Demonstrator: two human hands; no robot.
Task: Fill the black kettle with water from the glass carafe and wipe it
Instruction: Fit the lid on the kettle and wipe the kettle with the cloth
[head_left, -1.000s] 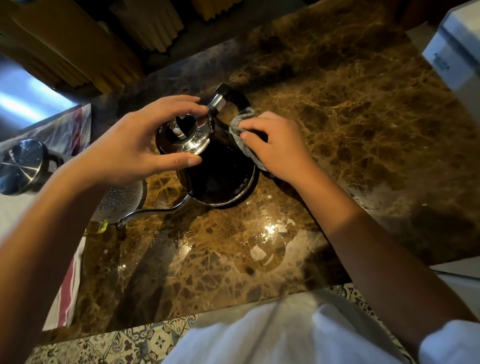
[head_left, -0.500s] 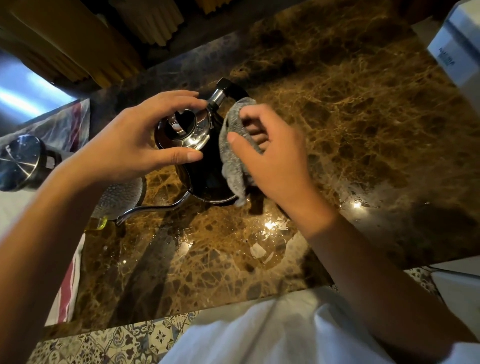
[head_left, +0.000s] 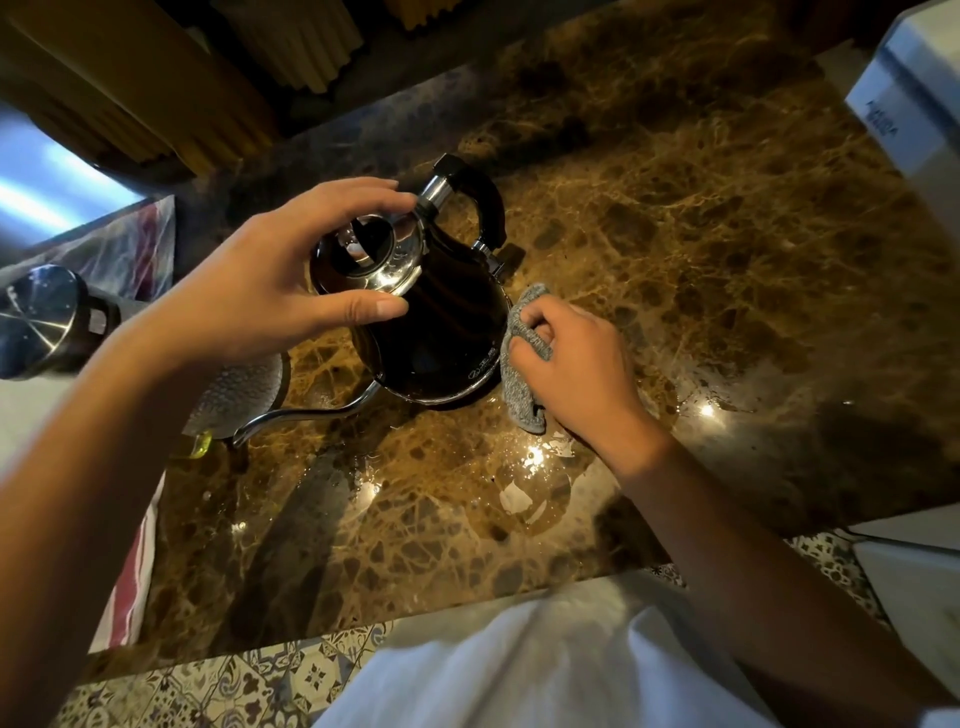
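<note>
The black kettle stands upright on the brown marble counter, its thin gooseneck spout pointing left and its black handle at the back. My left hand grips the shiny steel lid rim from above, thumb in front and fingers behind. My right hand holds a folded grey cloth pressed against the kettle's lower right side near the base. The glass carafe with a dimpled surface sits left of the kettle, mostly hidden under my left wrist.
A steel-lidded dark container stands at the far left on a striped towel. A white box sits at the right edge. Wet patches shine on the counter in front of the kettle.
My right hand slid the grey cloth from the kettle's upper shoulder by the handle down its side to the base. My left hand stayed on the lid.
</note>
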